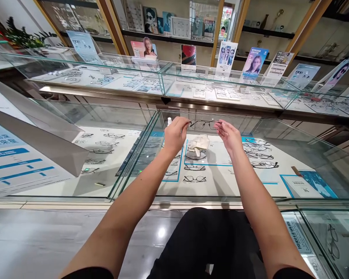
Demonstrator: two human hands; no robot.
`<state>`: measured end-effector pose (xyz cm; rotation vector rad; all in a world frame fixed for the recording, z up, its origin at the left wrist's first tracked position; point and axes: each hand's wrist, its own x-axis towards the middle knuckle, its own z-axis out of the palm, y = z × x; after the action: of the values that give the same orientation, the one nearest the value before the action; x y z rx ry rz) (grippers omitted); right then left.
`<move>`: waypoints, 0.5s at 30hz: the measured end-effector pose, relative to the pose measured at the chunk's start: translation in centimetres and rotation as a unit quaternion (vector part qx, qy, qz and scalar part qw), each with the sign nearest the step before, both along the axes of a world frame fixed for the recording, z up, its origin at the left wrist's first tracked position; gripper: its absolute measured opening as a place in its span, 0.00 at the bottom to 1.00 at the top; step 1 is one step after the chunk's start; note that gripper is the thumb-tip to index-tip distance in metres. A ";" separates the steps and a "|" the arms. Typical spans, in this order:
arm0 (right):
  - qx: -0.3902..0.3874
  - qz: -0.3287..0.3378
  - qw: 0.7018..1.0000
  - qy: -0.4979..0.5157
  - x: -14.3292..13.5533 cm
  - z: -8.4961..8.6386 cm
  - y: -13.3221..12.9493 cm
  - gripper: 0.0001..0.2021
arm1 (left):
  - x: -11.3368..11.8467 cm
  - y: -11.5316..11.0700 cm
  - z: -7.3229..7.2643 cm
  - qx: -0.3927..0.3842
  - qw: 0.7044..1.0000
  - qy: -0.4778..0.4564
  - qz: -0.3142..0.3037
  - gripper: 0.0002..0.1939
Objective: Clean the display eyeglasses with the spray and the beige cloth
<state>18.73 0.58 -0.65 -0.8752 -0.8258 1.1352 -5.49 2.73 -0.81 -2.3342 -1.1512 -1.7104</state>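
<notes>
A pair of thin dark-framed eyeglasses (pixel 204 124) is held up over the glass display counter, stretched between both hands. My left hand (pixel 175 134) pinches its left side, fingers closed. At the other side, the fingertips and thumb of my right hand (pixel 230 135) are closed on it. A crumpled cream cloth (pixel 198 143) lies just below the glasses, seemingly on the glass top. Behind my left hand, the white tip of a small bottle (pixel 169 121) shows; the rest is hidden.
Rows of eyeglasses (pixel 194 179) lie inside the glass counter (pixel 221 199). A large folded card (pixel 23 155) stands at the left. Behind runs a second glass counter (pixel 174 102) topped with several upright cards, such as a blue one (pixel 254 62). Shelves rise beyond it.
</notes>
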 end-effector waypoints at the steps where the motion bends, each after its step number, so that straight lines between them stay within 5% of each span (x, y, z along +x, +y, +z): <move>1: -0.006 0.000 1.000 0.000 0.0 0.1 0.0 0.13 | 0.0 0.0 0.0 -0.011 1.000 -0.004 0.000 0.13; 15: -0.035 0.061 0.997 -0.010 0.0 0.1 -0.2 0.13 | -0.4 0.0 0.7 -0.060 0.998 -0.035 0.007 0.14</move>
<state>18.71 0.39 -0.52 -0.9050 -0.8697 1.2706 -5.89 2.73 -0.15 -2.3432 -1.3144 -1.7796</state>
